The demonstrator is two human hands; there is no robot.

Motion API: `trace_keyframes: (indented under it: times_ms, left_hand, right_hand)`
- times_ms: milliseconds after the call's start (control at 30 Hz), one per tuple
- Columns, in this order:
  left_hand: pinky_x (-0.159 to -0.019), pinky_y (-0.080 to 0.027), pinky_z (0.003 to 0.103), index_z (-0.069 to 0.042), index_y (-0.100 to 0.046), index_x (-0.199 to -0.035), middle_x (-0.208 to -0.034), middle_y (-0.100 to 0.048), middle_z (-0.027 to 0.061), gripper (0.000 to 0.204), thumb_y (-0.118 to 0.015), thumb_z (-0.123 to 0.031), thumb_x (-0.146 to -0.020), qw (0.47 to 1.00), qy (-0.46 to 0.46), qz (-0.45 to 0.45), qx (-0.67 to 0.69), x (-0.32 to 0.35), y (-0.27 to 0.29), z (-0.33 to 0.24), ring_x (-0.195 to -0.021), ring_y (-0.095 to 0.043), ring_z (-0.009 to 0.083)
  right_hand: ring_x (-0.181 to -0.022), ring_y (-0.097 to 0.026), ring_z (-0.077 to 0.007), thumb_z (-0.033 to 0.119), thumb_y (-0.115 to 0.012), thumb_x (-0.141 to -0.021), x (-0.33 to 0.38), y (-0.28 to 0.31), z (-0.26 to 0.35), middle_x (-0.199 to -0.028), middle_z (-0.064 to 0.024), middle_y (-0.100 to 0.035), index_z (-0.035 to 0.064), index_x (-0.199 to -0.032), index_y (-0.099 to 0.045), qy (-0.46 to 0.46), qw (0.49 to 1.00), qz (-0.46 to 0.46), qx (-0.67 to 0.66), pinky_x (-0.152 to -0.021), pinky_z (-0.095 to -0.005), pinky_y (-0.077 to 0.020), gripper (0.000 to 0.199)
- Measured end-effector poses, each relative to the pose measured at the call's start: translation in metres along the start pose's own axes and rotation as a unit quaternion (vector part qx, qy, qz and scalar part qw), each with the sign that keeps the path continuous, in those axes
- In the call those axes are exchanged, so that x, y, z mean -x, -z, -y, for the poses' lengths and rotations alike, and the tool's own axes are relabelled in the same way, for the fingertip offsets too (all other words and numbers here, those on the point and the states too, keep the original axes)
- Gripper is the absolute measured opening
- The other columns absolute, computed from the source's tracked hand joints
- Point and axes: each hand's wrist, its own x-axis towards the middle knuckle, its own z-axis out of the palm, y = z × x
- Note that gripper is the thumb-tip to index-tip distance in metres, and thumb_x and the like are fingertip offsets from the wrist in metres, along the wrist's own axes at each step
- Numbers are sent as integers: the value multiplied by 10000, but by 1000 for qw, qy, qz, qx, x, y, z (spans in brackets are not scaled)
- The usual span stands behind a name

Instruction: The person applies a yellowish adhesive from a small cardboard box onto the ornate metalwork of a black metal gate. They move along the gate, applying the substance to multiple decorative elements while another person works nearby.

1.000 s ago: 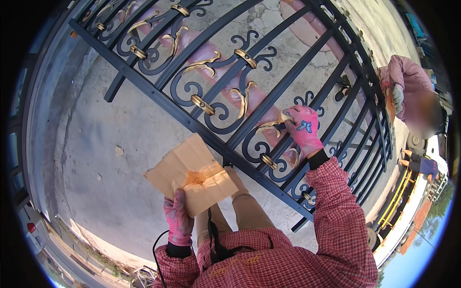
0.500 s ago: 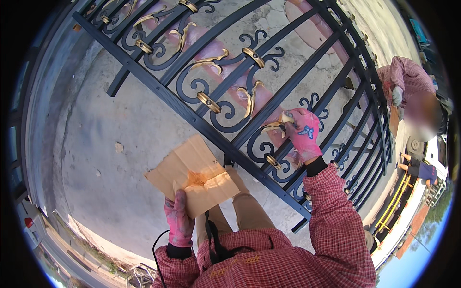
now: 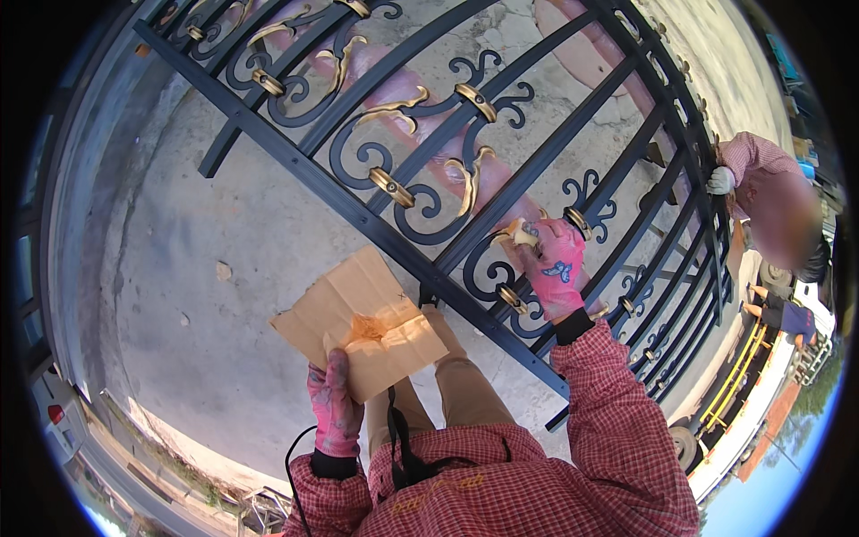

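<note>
My left hand [image 3: 335, 407], in a pink glove, pinches the lower edge of a creased piece of brown cardboard [image 3: 394, 300]. An orange-gold paint smear marks the cardboard's middle. Over the dark metal railing [image 3: 331, 192], my right hand [image 3: 557, 268] wears a pink glove with a blue butterfly. Its fingers close on a small pale wad [image 3: 526, 234], perhaps sponge or cloth. That wad is at the gold-coloured leaf [image 3: 506, 235] of a scroll, and the fingers partly hide the contact. Other scrolls nearby carry gold leaves [image 3: 467, 183] and gold collars [image 3: 391, 188].
At the far right, a person [image 3: 769, 183] in a checked sleeve has a gloved hand at the railing. Beyond are a white truck [image 3: 769, 394] and another person [image 3: 792, 319]. Concrete ground [image 3: 197, 242] lies under and left of the railing.
My right hand has shifted slightly left and down along the scroll, still gripping the pale wad. The co-worker's gloved hand has moved left to the railing. My left hand and the cardboard stay almost still.
</note>
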Motion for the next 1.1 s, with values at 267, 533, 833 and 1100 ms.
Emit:
trace_keyframes:
  times_ms: [267, 533, 833, 1100]
  left_hand:
    - [-836, -531, 334, -62, -438, -1272, -1172, -560, 66, 418, -593, -225, -920, 1000, 4, -4, 0, 0, -7, -2, -1009, -587, 167]
    - [-840, -526, 338, -61, -443, -1267, -1172, -561, 68, 424, -602, -234, -914, 1000, 8, -8, -9, -1, -3, 6, -998, -587, 166]
    - [-828, -516, 314, -60, -466, -1252, -1144, -583, 70, 382, -580, -229, -930, 999, -13, -10, -34, -3, -6, 11, -979, -591, 154]
    - [-804, -531, 312, -53, -464, -1254, -1141, -584, 77, 383, -578, -221, -929, 999, 7, -17, -28, -3, -25, 18, -949, -607, 161]
  right_hand:
    - [-947, -562, -277, 154, -719, -628, -1, 9, -13, -961, -39, -601, 124, -918, -636, 49, 998, -19, 26, -933, -413, -374, 302]
    - [-951, -560, -275, 136, -699, -642, 8, 22, -18, -898, -26, -595, 155, -880, -642, 127, 987, 64, 70, -968, -432, -355, 245]
    - [-837, -610, -317, 59, -659, -640, -31, 85, -57, -952, -72, -653, 90, -920, -667, -17, 999, -12, -28, -796, -376, -472, 282]
    - [-874, -588, -278, 43, -674, -642, -65, 62, -86, -924, -43, -638, 131, -861, -671, 176, 963, 141, 150, -848, -389, -429, 236]
